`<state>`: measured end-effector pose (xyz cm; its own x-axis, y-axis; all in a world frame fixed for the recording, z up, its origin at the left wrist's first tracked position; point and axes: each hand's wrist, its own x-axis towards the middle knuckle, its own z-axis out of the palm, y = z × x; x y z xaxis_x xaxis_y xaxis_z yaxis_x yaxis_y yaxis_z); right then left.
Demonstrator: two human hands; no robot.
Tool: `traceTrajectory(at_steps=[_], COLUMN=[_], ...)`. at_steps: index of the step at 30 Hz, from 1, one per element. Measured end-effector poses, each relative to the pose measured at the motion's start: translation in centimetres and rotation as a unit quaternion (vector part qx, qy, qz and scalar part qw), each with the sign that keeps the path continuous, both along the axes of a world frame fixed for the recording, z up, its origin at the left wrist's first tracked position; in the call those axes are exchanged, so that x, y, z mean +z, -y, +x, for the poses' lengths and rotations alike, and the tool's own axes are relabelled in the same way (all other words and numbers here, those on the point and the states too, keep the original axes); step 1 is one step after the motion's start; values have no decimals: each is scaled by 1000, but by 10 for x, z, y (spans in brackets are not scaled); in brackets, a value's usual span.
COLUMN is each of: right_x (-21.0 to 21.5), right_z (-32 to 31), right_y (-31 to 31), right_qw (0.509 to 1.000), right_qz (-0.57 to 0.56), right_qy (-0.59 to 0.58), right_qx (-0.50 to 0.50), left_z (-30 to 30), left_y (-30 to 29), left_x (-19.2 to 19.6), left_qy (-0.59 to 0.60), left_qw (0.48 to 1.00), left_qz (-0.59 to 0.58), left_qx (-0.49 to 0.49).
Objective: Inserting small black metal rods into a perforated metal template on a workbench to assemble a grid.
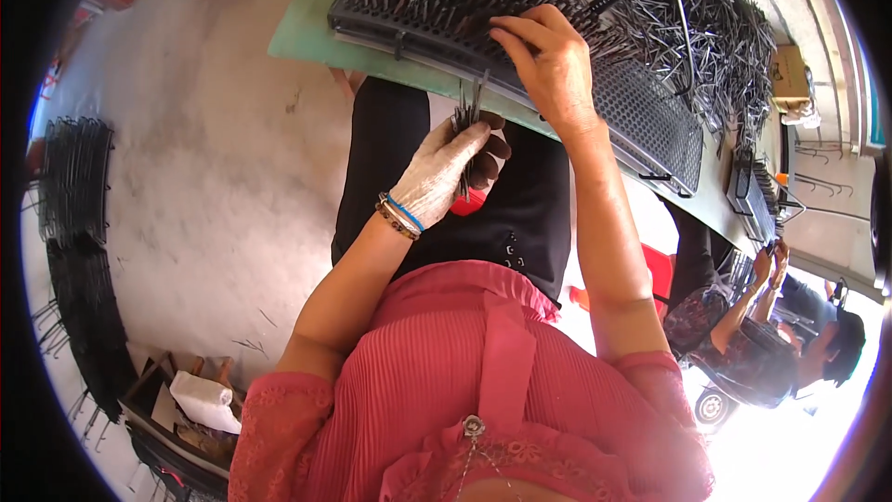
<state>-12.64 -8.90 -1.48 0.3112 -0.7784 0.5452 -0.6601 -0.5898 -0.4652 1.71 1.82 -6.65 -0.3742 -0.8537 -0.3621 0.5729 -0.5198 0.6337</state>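
A bare grey concrete floor (214,130) fills the left side. Along its left edge lie stacks of black wire frames (79,251), curving from upper left toward the lower left corner. Near the lower left corner a wooden crate (163,404) holds a white crumpled cloth (204,400). At the right edge another person in dark patterned clothing (753,353) sits, both hands raised toward the far right end of the green tabletop (307,28), where a small brown cardboard box (790,74) rests

Thin dark metal pins (467,107): upright bunch below table edge; perforated black tray (520,46), partly filled.
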Motion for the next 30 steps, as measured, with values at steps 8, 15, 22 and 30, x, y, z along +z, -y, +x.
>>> traceTrajectory(at_steps=[8, 15, 22, 30], right_x=[10, -9, 7, -2], right_z=[-31, -40, -32, -28], right_y=[-39, -51, -41, -12], right_qw=[932, 851, 869, 960], right_qz=[312, 426, 263, 116], right_qy=[183, 307, 416, 253], right_qx=[22, -3, -46, -35], left_z=[-8, -14, -12, -13], left_y=[10, 12, 15, 23], left_x=[18, 17, 15, 13], left_qy=[12, 43, 64, 42], left_qw=[998, 995, 997, 997], left_qz=[-55, -52, -22, 56], left_qx=[-30, -68, -34, -31])
